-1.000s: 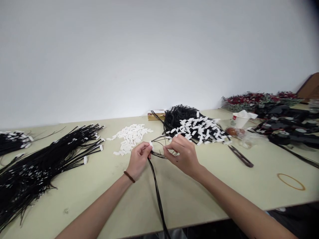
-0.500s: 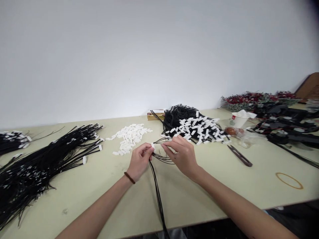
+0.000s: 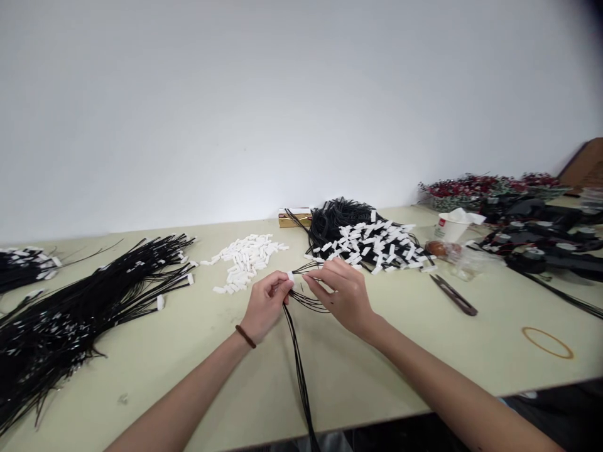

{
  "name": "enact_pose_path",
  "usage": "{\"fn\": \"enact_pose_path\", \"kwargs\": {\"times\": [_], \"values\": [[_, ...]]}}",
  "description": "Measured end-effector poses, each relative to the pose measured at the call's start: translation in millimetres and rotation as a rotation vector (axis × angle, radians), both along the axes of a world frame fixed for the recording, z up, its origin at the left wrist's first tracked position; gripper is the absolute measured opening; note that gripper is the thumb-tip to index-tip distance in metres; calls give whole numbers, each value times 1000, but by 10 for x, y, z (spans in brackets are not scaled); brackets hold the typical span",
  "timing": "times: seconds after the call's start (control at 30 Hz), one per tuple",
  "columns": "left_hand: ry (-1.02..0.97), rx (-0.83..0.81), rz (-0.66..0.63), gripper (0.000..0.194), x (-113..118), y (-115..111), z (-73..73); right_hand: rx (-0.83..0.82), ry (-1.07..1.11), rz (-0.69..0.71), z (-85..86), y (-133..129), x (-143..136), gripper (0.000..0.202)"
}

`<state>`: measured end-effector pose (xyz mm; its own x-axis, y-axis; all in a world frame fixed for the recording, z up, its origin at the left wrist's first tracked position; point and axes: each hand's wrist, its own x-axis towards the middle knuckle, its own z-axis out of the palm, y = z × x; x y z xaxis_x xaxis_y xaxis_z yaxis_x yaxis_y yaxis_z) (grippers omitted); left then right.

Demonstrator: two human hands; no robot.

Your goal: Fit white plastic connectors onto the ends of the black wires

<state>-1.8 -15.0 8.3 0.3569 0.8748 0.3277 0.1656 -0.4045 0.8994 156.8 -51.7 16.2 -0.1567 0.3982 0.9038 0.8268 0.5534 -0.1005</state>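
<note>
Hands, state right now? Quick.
Left hand: closed, pinching a white connector between thumb and fingers.
Right hand: closed, fingertips pinching a thin black wire beside the connector.

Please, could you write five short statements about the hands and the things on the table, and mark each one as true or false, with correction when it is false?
1. The left hand holds a small white connector. True.
2. The right hand pinches a black wire close to this connector. True.
3. The brown band is worn on the right wrist. False: the brown band is on the left wrist.
4. The pile of loose white pieces lies on the table. True.
5. The yellow ring is inside the paper cup. False: the yellow ring lies flat on the table, apart from the paper cup.
</note>
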Motion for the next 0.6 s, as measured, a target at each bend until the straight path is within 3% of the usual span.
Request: {"fn": "enact_pose_path", "kwargs": {"times": [0.37,0.6], "values": [[21,-68,-105,27,12,-7,5,-119,-25,34,11,41,34,12],[65,-133,-215,27,-16,25,-15,-319,64,382,78,25,60,13]]}}
